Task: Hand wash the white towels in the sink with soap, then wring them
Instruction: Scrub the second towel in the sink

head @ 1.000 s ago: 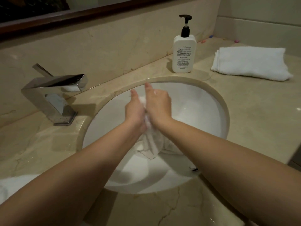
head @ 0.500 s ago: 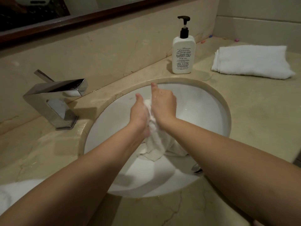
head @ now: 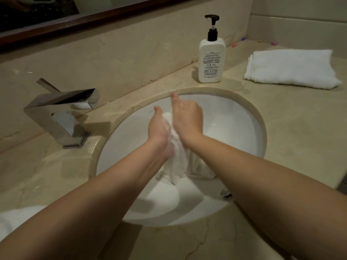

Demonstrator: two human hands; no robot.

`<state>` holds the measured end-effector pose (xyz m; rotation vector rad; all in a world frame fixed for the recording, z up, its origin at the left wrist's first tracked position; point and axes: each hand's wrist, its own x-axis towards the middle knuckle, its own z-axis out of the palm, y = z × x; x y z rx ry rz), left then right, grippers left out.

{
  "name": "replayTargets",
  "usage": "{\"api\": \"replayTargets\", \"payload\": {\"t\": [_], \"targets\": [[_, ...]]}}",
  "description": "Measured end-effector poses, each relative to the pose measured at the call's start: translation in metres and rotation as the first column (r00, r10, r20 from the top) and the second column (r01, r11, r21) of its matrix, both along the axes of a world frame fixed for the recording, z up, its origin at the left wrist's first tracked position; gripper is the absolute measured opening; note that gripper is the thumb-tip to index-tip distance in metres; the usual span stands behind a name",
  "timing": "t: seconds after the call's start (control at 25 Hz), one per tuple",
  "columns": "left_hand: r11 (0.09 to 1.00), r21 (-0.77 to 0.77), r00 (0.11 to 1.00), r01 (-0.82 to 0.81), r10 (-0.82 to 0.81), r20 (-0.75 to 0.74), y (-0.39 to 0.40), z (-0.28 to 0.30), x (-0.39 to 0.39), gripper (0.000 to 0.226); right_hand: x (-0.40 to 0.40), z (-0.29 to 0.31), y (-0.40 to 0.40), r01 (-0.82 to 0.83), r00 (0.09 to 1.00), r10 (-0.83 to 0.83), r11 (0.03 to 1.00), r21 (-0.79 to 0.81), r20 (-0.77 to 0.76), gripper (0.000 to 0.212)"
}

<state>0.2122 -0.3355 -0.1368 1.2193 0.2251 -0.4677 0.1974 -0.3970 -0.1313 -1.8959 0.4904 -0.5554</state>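
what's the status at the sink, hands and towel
Left hand and right hand both gripping the wet towel over the sink. Folded towel waiting on the counter. Nothing in the way.

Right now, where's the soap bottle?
In the head view the soap bottle stands upright on the counter behind the sink, against the back wall, right of centre, with the folded towel lying to its right.

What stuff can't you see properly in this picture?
- Fingers of the left hand and right hand: hidden behind the hands and the wet white towel between them.
- Sink drain: mostly covered by the right forearm.
- Print on the soap bottle: too small to read.
- White cloth at lower left: cut off by the edge and the left arm.
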Motion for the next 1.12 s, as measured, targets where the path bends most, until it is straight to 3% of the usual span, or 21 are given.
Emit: {"api": "replayTargets", "payload": {"t": [0.08, 0.16, 0.24, 0.36, 0.48, 0.64, 0.8, 0.92, 1.0, 1.12], "targets": [[0.986, 0.167, 0.999, 0.015, -0.019, 0.025, -0.004, -0.002, -0.001, 0.073, 0.006, -0.002, -0.018, 0.069, 0.998, -0.068, 0.994, 0.087, -0.015, 0.064], [0.980, 0.199, 1.000, -0.005, 0.006, -0.004, 0.000, -0.002, 0.005, 0.076, 0.006, -0.002, -0.021, 0.021, 1.000, -0.017, 0.992, 0.128, -0.025, 0.063], [0.990, 0.140, 0.999, 0.009, -0.003, -0.041, 0.012, 0.000, 0.014, 0.067, 0.005, 0.000, -0.019, -0.011, 0.998, 0.024, 0.980, 0.198, -0.064, 0.060], [0.998, -0.007, 0.995, 0.065, -0.066, -0.069, 0.025, -0.002, 0.023, 0.035, 0.007, 0.006, -0.041, 0.007, 0.984, 0.065, 0.919, 0.394, -0.169, 0.042], [0.968, 0.181, 0.985, 0.173, -0.166, -0.050, 0.031, -0.009, 0.032, 0.025, 0.001, 0.000, -0.062, -0.037, 0.924, 0.210, 0.881, 0.471, -0.319, 0.028], [0.851, 0.397, 0.937, 0.344, -0.339, -0.085, 0.040, -0.021, 0.033, 0.021, -0.007, -0.011, -0.075, -0.110, 0.799, 0.356, 0.879, 0.464, -0.484, 0.012], [0.785, 0.552, 0.950, 0.283, -0.310, -0.047, 0.039, -0.029, 0.027, 0.017, -0.004, -0.024, -0.075, -0.169, 0.806, 0.335, 0.921, 0.351, -0.489, 0.017], [0.685, 0.652, 0.921, 0.326, -0.385, -0.057, 0.042, -0.024, 0.021, 0.028, -0.003, -0.032, -0.079, -0.141, 0.794, 0.298, 0.938, 0.317, -0.529, 0.041], [0.628, 0.664, 0.878, 0.406, -0.471, -0.092, 0.046, -0.018, 0.017, 0.032, -0.006, -0.032, -0.075, -0.194, 0.718, 0.387, 0.909, 0.368, -0.578, 0.057], [0.571, 0.650, 0.814, 0.502, -0.566, -0.131, 0.049, -0.012, 0.010, 0.017, -0.006, -0.035, -0.073, -0.347, 0.576, 0.521, 0.853, 0.389, -0.629, 0.078]]}}
